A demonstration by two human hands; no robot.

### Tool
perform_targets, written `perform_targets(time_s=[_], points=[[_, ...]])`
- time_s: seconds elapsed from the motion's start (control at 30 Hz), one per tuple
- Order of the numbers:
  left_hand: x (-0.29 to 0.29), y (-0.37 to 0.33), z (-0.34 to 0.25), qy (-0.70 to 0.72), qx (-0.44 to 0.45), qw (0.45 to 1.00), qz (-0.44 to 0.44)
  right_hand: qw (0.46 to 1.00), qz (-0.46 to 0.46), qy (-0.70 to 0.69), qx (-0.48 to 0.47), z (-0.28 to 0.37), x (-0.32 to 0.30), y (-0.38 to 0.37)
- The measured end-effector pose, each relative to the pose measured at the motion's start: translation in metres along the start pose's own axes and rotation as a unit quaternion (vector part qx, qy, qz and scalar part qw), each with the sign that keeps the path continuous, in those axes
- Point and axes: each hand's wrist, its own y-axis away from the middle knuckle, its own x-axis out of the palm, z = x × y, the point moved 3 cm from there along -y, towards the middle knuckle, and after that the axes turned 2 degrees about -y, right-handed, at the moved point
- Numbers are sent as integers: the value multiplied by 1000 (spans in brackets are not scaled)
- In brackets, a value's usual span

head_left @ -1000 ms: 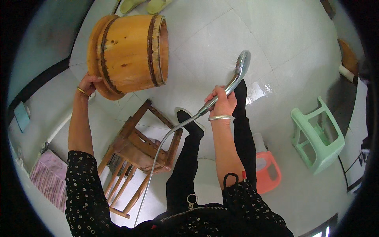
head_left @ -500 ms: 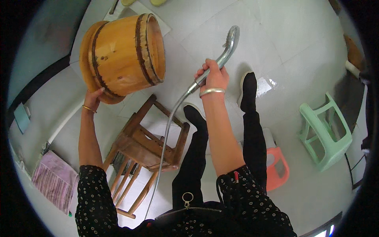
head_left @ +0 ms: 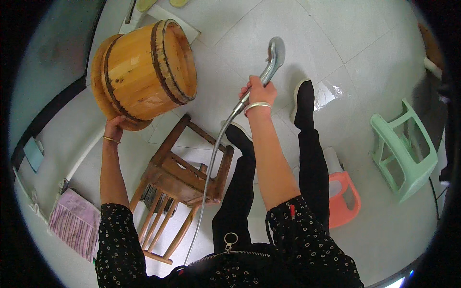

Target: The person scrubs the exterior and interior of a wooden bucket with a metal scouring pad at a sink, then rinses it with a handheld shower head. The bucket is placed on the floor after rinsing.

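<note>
Head view: the left hand (head_left: 114, 128) grips the rim of the tilted bucket (head_left: 139, 72), just beyond the chair (head_left: 180, 182); the right hand (head_left: 260, 93) is wrapped around the shower head (head_left: 275, 55), hose (head_left: 205, 189) crossing the chair.

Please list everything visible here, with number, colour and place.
Wooden bucket: one, yellowish, upper left
Shower head: one, silver, upper middle
Hose: one, silver, below shower head
Wooden chair: one, brown, lower left
Plastic stool: one, pale green, right
Plastic item: one, coral, lower right
Striped cloth: one, purplish, far lower left
Flat item: one, light blue, far left
Pipe: one, white, left
Slippers: two, yellowish, top edge
Floor: one, whitish tiles, throughout
Bangles: two, golden and silvery, wrists
Sleeves: two, black, bottom
Legs and shoes: two each, black, middle
Left hand: one, bare, on bucket rim
Right hand: one, bare, around shower handle
</note>
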Motion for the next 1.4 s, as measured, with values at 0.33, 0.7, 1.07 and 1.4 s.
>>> perform_targets(time_s=[0.33, 0.7, 1.07, 1.4], points=[[-18, -8, 2, 13, 11, 1000, -17, 956, 285, 49, 49, -6, 20, 26], [-6, -5, -7, 37, 9, 998, -48, 994, 86, 61, -26, -11, 2, -5], [-7, -5, -10, 22, -1, 999, -45, 967, 224, 112, -34, -10, 21, 10], [13, -13, -47, 1, 0, 999, -37, 997, 28, -52, -45, -10, -42, 3]])
